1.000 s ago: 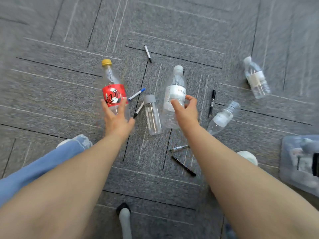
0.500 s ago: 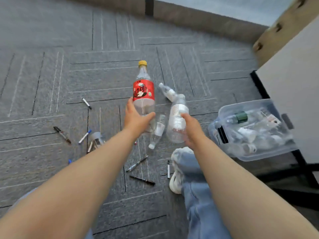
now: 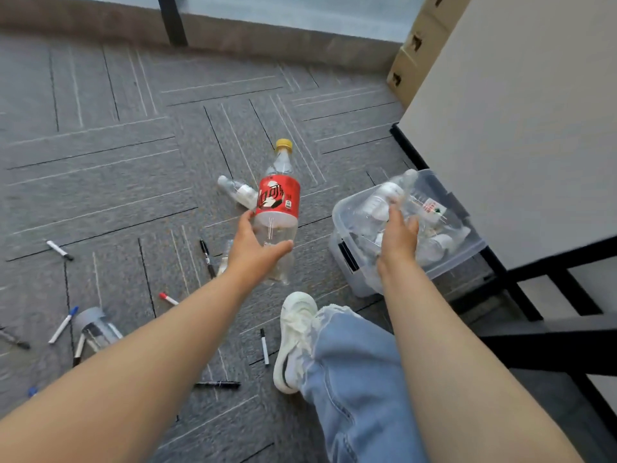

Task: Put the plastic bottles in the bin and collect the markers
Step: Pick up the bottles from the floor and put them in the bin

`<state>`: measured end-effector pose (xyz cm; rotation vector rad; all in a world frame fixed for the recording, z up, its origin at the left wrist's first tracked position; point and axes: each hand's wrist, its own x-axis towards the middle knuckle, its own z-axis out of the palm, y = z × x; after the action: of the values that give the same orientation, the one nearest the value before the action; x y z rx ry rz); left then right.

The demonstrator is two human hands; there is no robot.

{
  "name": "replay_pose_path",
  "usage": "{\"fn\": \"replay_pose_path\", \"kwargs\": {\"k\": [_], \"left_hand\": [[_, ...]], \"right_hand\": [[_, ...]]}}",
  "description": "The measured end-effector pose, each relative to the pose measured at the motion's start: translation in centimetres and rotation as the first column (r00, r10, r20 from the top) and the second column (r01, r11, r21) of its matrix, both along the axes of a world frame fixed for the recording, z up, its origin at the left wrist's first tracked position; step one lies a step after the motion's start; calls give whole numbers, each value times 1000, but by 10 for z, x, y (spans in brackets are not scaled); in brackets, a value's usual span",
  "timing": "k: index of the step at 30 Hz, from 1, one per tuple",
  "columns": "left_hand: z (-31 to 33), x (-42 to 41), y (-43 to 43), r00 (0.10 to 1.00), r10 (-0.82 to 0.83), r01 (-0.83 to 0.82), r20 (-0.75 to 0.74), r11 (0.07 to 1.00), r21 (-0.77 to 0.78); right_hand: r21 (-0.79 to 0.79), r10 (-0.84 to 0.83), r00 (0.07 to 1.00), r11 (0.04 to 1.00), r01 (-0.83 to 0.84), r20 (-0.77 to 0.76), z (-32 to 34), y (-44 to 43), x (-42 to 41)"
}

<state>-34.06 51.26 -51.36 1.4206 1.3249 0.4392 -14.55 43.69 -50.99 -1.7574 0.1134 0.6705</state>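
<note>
While my left hand [image 3: 257,250] grips the red bottle [image 3: 278,208] at 9 o'clock of the bin [image 3: 347,222], my right hand [image 3: 399,235] opens, dropping a clear bottle [image 3: 389,192]; I swing red straight over the rim, avoiding markers [image 3: 60,250].

**Soft daylight, wide-angle warp, motion smear**

Even, diffuse daylight is falling across the grey carpet [image 3: 133,168], casting only faint shadows. The lens is bending the carpet lines outward toward the edges. The right hand [image 3: 397,235] and the clear bottle [image 3: 390,192] above it are blurring; fine detail is smearing throughout.
</note>
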Motion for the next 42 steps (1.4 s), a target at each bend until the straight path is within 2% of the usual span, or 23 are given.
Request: {"fn": "replay_pose_path", "kwargs": {"k": [3, 6, 7, 9, 11, 13, 16, 18, 20, 26, 29, 33, 37, 42], "left_hand": [[-5, 4, -3, 998, -51, 51, -48, 999, 7], [-7, 10, -6, 992, -93, 96, -86, 995, 33], [-8, 11, -7, 988, -114, 119, -105, 992, 44], [-7, 14, -10, 978, -169, 177, -123, 982, 59], [-7, 17, -13, 962, -254, 260, -96, 964, 53], [-6, 18, -15, 927, -374, 374, -38, 927, 2], [-1, 16, -12, 878, -479, 479, 11, 877, -50], [2, 11, -7, 897, -441, 441, 7, 897, -32], [5, 6, -2, 936, -352, 352, -4, 936, 6], [4, -5, 1, 971, -216, 223, -102, 973, 64], [0, -10, -2, 971, -211, 218, -117, 975, 50], [-2, -20, -4, 969, -213, 218, -124, 976, 28], [-2, -32, 0, 965, -212, 214, -155, 977, -3], [-8, -65, 15, 961, -206, 205, -185, 978, -25]], "right_hand": [[-108, 2, 1000, 994, -3, -9, -9, -2, -9], [-136, 158, 981, 976, -173, -110, -10, 0, -16], [-100, 247, 951, 958, -268, -187, -9, 1, -20], [7, 444, 831, 883, -469, -335, -9, 1, -29], [90, 570, 725, 806, -586, -386, -10, 0, -38], [176, 574, 713, 813, -555, -402, -12, 0, -43], [176, 448, 781, 893, -414, -434, -12, 0, -33], [160, 304, 853, 952, -260, -424, -8, 1, -17], [132, 171, 931, 982, -135, -321, -3, 0, 6], [-56, 14, 999, 998, -16, -36, -12, -15, 21], [-148, 133, 991, 981, -129, 22, -18, -8, 3], [-152, 300, 947, 937, -316, -119, -27, 1, -16], [-217, 478, 855, 829, -515, -202, -27, 9, -39], [-254, 605, 759, 715, -651, -241, -31, 37, -72]]}}
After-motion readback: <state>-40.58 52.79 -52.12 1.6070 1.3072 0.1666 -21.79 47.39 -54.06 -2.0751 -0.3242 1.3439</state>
